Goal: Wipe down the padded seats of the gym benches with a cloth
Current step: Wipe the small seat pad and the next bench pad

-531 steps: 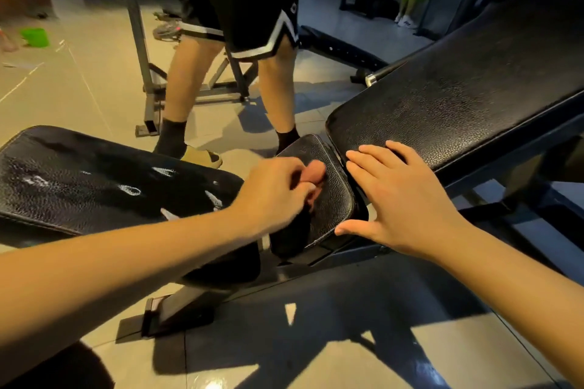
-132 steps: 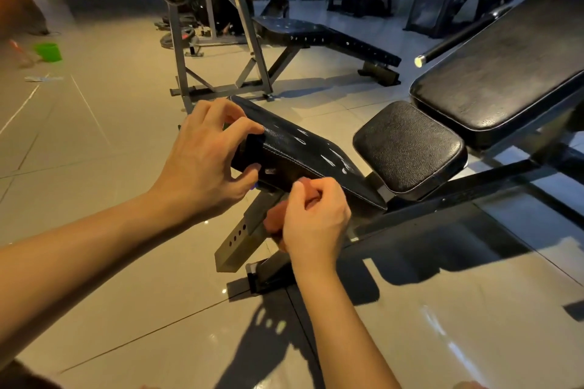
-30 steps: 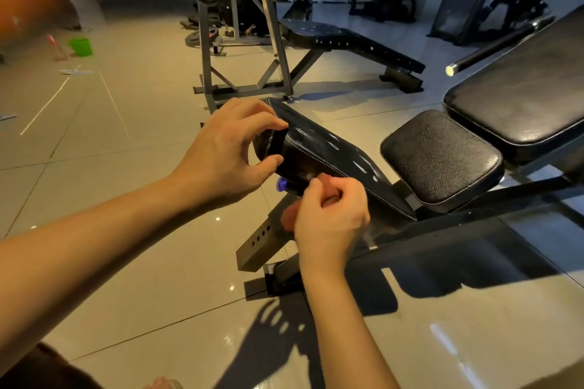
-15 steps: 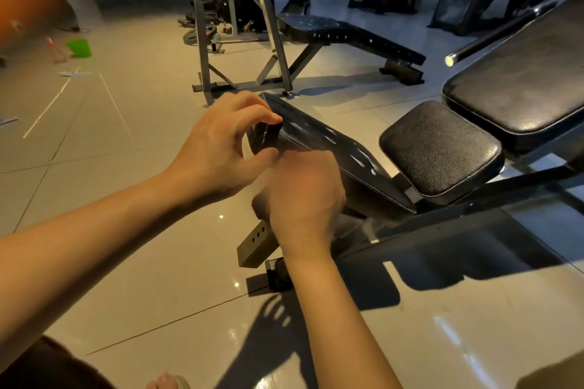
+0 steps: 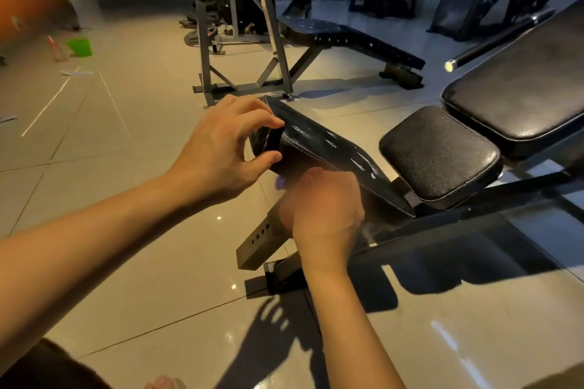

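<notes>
Left hand point(image 5: 221, 151) is clamped on the near end of the long tilted black leatherette bench pad point(image 5: 335, 148), thumb underneath and fingers curled over the top, and the pad has shiny streaks on it. Right hand point(image 5: 325, 208) is curled up against the pad's lower side edge, but it's blurry, so I can't tell if there's a cloth in it. The small rounded black seat cushion point(image 5: 439, 151) sits just to the right.

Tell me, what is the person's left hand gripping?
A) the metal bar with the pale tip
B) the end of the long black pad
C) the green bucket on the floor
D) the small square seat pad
B: the left hand grips the free end of the long black pad, fingers on top and thumb underneath.
</notes>
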